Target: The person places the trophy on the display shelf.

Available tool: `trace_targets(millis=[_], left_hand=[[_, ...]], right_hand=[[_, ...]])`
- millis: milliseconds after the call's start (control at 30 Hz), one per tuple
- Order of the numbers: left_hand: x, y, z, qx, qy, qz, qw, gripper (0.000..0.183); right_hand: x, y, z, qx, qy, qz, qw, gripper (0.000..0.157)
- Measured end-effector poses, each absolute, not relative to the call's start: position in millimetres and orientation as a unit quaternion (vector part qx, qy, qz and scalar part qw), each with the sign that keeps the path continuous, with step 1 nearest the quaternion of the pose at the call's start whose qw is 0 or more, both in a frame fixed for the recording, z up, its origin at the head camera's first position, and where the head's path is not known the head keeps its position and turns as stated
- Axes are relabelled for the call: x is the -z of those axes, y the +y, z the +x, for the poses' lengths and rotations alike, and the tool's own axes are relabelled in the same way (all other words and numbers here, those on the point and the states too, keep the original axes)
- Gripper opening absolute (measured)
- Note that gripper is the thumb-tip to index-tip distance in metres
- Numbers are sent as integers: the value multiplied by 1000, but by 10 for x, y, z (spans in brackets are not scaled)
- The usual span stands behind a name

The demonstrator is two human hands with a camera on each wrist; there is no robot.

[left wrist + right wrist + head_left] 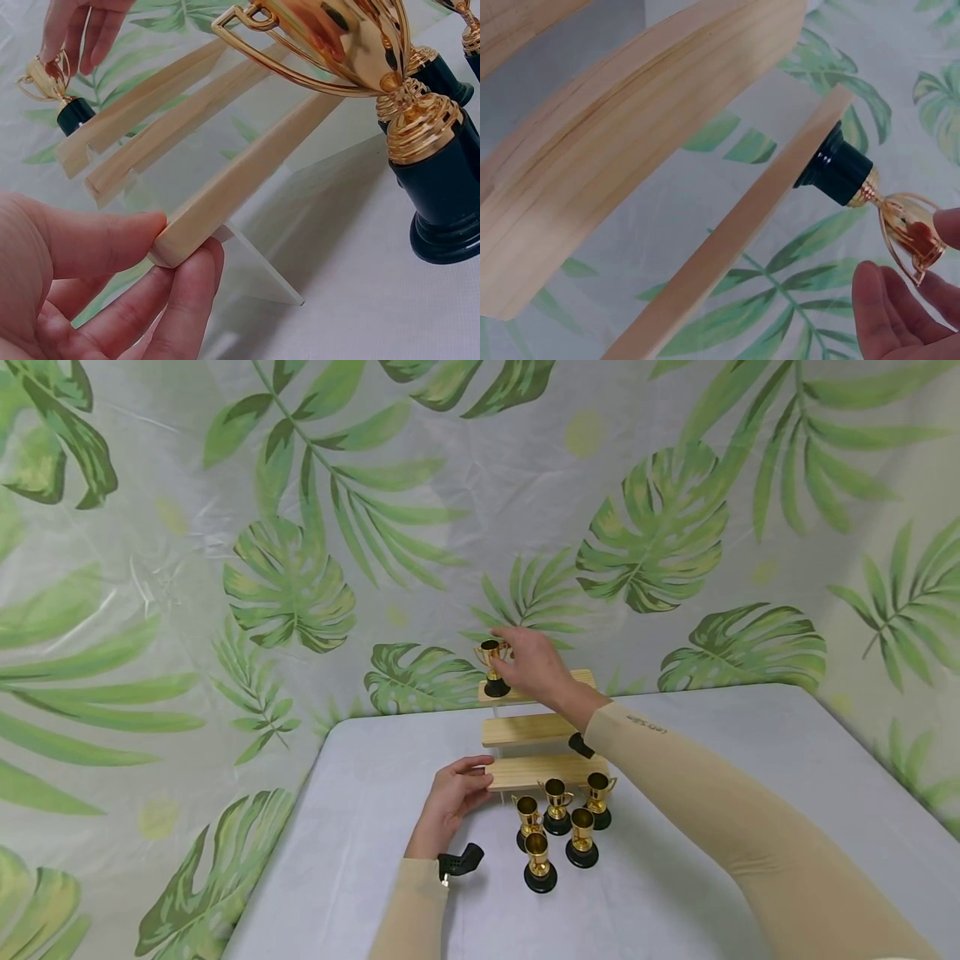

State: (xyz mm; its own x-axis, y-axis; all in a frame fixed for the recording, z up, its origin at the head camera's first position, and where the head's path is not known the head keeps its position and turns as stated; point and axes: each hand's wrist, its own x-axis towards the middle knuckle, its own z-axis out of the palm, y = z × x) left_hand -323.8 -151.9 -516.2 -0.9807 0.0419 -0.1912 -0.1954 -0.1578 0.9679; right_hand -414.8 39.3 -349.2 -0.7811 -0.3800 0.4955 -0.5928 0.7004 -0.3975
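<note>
A small gold trophy cup (491, 653) with a black base stands at the left end of the top board of a three-tier wooden shelf (525, 729). My right hand (534, 664) holds it by the cup, thumb and index finger at its handle side. In the right wrist view the trophy's black base (840, 165) sits against the board (735, 232). My left hand (453, 793) grips the left end of the lowest board (240, 180), thumb above and fingers beneath.
Several more gold trophies (582, 839) stand on the white table (390, 893) before the shelf, one (439, 172) close to my left hand. Clear supports (262, 259) hold the boards. A leaf-patterned curtain (465, 485) hangs behind.
</note>
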Motion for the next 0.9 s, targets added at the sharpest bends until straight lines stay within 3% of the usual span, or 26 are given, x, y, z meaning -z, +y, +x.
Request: trace_targets(millis=[900], left_hand=[[5156, -1499, -3243, -752, 653, -62, 69, 34]], right_hand=[[3584, 747, -4009, -243, -920, 237, 196, 46]])
